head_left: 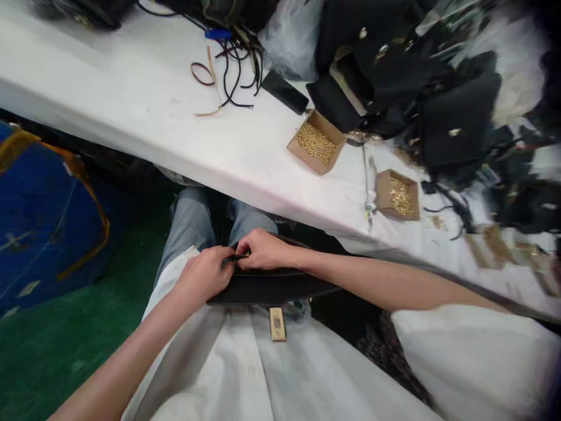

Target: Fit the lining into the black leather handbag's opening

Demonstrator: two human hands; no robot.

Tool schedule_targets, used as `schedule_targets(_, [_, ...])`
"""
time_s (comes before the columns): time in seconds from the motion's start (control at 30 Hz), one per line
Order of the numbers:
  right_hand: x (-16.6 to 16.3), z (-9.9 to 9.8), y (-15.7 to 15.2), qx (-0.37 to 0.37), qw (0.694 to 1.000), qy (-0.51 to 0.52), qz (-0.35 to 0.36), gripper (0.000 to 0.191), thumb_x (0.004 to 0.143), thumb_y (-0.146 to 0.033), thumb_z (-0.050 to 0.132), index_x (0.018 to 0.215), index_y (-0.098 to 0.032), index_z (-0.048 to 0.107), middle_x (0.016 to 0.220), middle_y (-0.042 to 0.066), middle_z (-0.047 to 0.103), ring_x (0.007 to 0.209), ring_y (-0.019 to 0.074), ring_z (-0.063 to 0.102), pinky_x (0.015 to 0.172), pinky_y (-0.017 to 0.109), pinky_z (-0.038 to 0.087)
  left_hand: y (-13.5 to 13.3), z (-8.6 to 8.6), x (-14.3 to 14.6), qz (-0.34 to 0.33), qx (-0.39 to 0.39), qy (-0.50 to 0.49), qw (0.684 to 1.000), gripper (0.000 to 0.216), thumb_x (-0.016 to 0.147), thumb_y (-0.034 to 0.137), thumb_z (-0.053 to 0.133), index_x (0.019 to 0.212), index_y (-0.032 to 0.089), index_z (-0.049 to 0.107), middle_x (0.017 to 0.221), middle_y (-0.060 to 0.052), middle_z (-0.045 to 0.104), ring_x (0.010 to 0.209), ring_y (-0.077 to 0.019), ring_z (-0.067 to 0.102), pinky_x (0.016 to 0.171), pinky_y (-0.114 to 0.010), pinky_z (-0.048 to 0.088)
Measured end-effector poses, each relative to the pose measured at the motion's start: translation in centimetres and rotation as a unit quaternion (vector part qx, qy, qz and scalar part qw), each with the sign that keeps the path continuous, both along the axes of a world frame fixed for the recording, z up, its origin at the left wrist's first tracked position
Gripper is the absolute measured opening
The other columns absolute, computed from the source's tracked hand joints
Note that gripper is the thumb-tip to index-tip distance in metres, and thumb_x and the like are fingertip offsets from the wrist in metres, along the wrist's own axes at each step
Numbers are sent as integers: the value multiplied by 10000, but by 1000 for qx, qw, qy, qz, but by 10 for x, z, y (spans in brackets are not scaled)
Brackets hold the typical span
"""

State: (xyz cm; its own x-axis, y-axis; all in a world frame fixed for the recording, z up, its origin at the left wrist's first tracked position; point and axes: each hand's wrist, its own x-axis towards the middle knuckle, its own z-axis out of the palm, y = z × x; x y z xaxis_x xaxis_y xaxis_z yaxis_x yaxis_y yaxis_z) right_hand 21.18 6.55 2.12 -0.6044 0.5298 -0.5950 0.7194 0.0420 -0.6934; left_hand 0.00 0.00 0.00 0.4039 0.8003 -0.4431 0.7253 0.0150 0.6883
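A black leather bag (272, 286) lies across my lap, below the table's front edge. Both hands meet at its upper left corner. My left hand (204, 278) is closed around the bag's end and pinches a thin black strap or pull. My right hand (263, 250) rests on top of the bag with its fingertips pinched on a small gold fitting next to the left hand's fingers. A tan tag (277, 323) hangs from the bag's lower edge.
A white table (144, 111) runs in front of me. On it are two cardboard boxes of gold hardware (316, 142) (398, 195), a metal tool (367, 175), black cords (236, 64) and a pile of black bags (416, 76). A blue sack (44, 216) stands at left on green floor.
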Motion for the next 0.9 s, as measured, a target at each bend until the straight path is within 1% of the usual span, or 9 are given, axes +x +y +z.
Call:
schedule_targets(0.1, [-3, 2, -1, 21, 1000, -10, 11, 141, 804, -274, 780, 884, -189, 860, 641, -51, 685, 610, 109, 599, 546, 244, 334, 2, -8, -2, -6, -28, -47, 998, 315, 937, 162, 542, 1085, 215, 815, 1060, -95, 847, 949, -260, 780, 775, -317, 465])
schedule_targets(0.2, [-5, 4, 2, 72, 997, -13, 38, 120, 810, -281, 795, 853, -183, 851, 681, -27, 724, 633, 119, 620, 567, 255, 337, 2, -9, -4, -10, -26, -75, 997, 314, 922, 119, 522, 1045, 184, 804, 1050, -113, 839, 940, -250, 775, 767, -307, 462])
schedule_targets(0.27, [-7, 7, 6, 110, 992, -22, 62, 147, 819, -313, 813, 891, -194, 861, 760, -4, 774, 689, 140, 656, 593, 265, 342, 2, -6, -4, -17, -25, -80, 996, 308, 929, 113, 515, 1038, 171, 797, 1033, -121, 833, 911, -244, 769, 751, -304, 453])
schedule_targets(0.33, [-8, 11, 8, 143, 985, -46, 90, 187, 836, -357, 816, 954, -224, 875, 840, 12, 810, 759, 171, 695, 616, 278, 343, 2, -2, -4, -22, -28, -75, 997, 285, 942, 123, 518, 1031, 162, 787, 980, -117, 822, 841, -230, 750, 709, -303, 422])
schedule_targets(0.43, [-11, 16, 9, 186, 969, -88, 136, 218, 894, -386, 770, 1030, -256, 879, 939, 39, 838, 866, 225, 743, 649, 296, 365, 4, 2, -3, -15, -33, -66, 997, 226, 947, 127, 517, 936, 158, 741, 864, -94, 779, 731, -201, 689, 642, -305, 345])
schedule_targets(0.5, [-13, 19, 8, 212, 956, -111, 167, 225, 932, -374, 734, 1060, -253, 874, 971, 65, 841, 911, 256, 760, 679, 308, 397, 6, 2, -4, -7, -33, -72, 997, 195, 943, 121, 513, 879, 168, 692, 813, -72, 742, 698, -185, 650, 630, -305, 316])
schedule_targets(0.6, [-16, 21, 9, 245, 937, -136, 211, 232, 979, -371, 700, 1050, -219, 860, 1000, 106, 836, 938, 288, 771, 727, 328, 446, 8, 1, -5, 1, -31, -82, 996, 173, 940, 126, 516, 821, 187, 625, 753, -31, 682, 665, -167, 603, 631, -306, 289])
schedule_targets(0.7, [-15, 20, 11, 262, 924, -152, 235, 251, 1014, -368, 668, 1051, -191, 842, 1056, 133, 829, 971, 306, 773, 763, 343, 475, 12, 1, -6, -1, -35, -75, 997, 179, 940, 144, 531, 776, 200, 576, 706, -1, 628, 632, -153, 557, 632, -313, 266])
schedule_targets(0.9, [-16, 13, 20, 248, 923, -137, 262, 200, 990, -316, 679, 1033, -201, 837, 1049, 129, 829, 968, 303, 772, 725, 330, 464, 22, 1, -7, -23, -65, -61, 996, 174, 950, 168, 548, 780, 205, 563, 715, 3, 617, 635, -154, 542, 628, -312, 271])
